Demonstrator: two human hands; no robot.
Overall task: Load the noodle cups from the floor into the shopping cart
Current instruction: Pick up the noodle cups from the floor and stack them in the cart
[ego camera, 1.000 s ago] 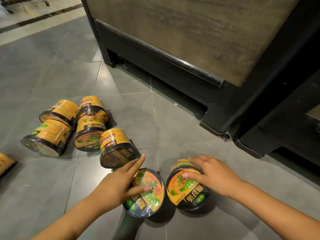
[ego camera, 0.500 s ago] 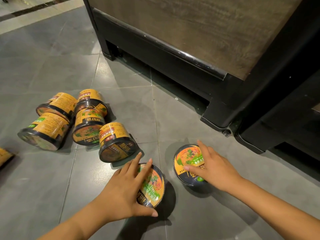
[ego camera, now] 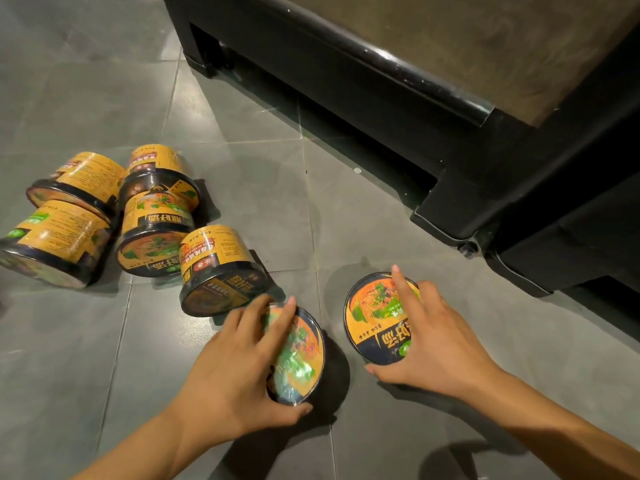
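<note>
Crouching over the grey tiled floor (ego camera: 69, 393), the person is working two cups at once. The left hand (ego camera: 239, 365) is wrapping a round black-rimmed noodle cup with an orange printed foil lid (ego camera: 301, 355); that cup is tilting, its lid facing toward three o'clock, so its long axis is running roughly nine-to-three and low to the floor. The left fingers (ego camera: 277, 323) are lying spread over the lid's upper edge while the thumb is hooking under the rim at six o'clock, closed around the cup rather than loose.

The right hand (ego camera: 440, 344) is covering a second orange-lidded noodle cup (ego camera: 374, 317), which is standing upright, lid to the ceiling, axis vertical. Its fingers are splayed wide, the index reaching toward twelve o'clock across the lid and the thumb pressing the rim at six; I cannot tell whether they are gripping the wall yet or only resting on top.

Each cup is lying directly under its own hand, so neither needs a reach. Five more orange-and-black cups (ego camera: 221, 268) are lying tipped in a cluster at ten o'clock, nearer the left hand. A black-framed wooden display stand (ego camera: 381, 81) is filling the view from twelve to three o'clock. No shopping cart is showing.
</note>
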